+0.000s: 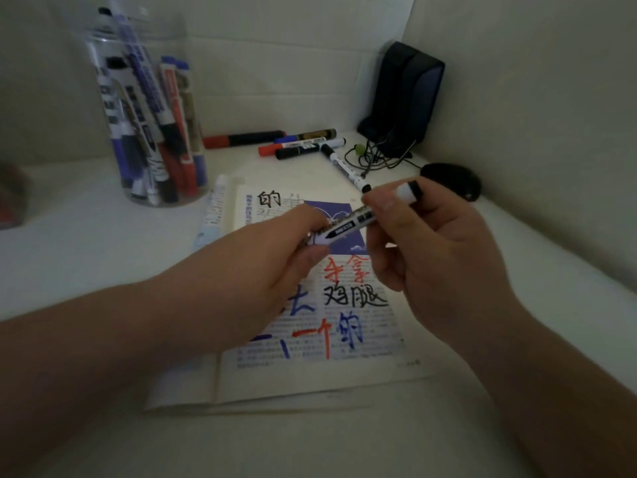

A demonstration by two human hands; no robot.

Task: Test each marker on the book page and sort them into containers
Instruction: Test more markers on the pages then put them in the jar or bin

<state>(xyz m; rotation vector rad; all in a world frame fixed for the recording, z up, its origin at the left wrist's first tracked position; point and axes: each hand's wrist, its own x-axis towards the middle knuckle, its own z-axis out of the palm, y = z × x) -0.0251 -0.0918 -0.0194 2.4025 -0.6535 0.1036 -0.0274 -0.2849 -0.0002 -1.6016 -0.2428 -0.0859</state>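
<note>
The left grip (262, 270) pinches the lower end of a white marker (351, 225) between thumb and curled fingers. The right grip (431, 257) is clamped round its upper part, with the black end poking out past the fingers toward 2 o'clock. The marker slants from 8 to 2 o'clock, held in the air above the open page (310, 374), which bears big red, blue and black strokes over its print. At 10 o'clock from the page a pale marker (212, 208) lies along the book's edge. Farther at 10 o'clock a clear jar (151, 115) stands on the white table (86, 236), packed with upright markers. At 12 o'clock loose markers (303, 143) lie in a cluster, and one more black-capped marker (344, 167) angles from it toward the right grip. At 1 o'clock a black case (406, 98) stands in the corner with cables (379, 157) at its foot. A dark mouse (451, 184) lies just beyond the right grip.
</note>
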